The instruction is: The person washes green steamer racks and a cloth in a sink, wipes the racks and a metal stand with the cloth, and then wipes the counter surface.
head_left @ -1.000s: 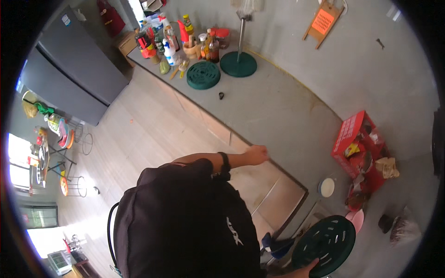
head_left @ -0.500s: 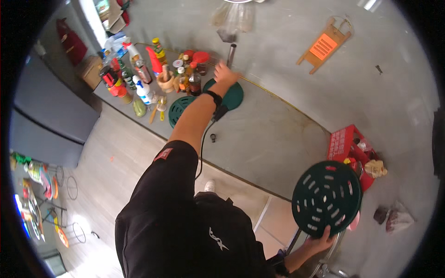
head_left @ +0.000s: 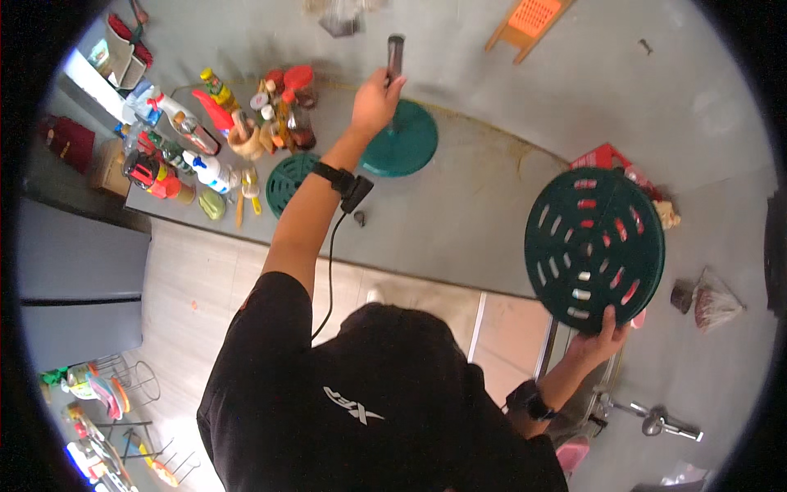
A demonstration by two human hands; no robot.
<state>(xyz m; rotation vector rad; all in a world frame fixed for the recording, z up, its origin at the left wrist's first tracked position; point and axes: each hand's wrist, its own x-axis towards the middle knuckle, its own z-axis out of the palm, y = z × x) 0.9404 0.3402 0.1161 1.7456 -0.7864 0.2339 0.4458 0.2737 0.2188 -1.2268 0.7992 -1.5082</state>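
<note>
My left hand (head_left: 377, 102) is closed around a dark upright tube (head_left: 395, 53), whose top sticks out above the fingers. Beneath it, a solid green round base (head_left: 404, 148) sits on the grey countertop. With my right hand (head_left: 600, 341) I grip the near rim of a dark green slotted disc (head_left: 592, 221), raised at the right with its slotted face in view; its thumb lies on top and the other fingers are mostly hidden. Partly covered by my left forearm, a second green slotted disc (head_left: 283, 184) rests on the counter. A small black piece (head_left: 359, 218) lies near the counter's front edge.
Several bottles, including a white spray bottle (head_left: 211, 173), crowd the counter's left end around a wooden mortar (head_left: 246, 144). Behind the raised disc is a red box (head_left: 597, 156). A chrome faucet (head_left: 653, 420) stands at the right. A cable (head_left: 329, 271) hangs from my left wrist.
My left hand, open beside the tube before, has closed around it. My right hand has moved the slotted disc farther up and away from me. The view has shifted.
</note>
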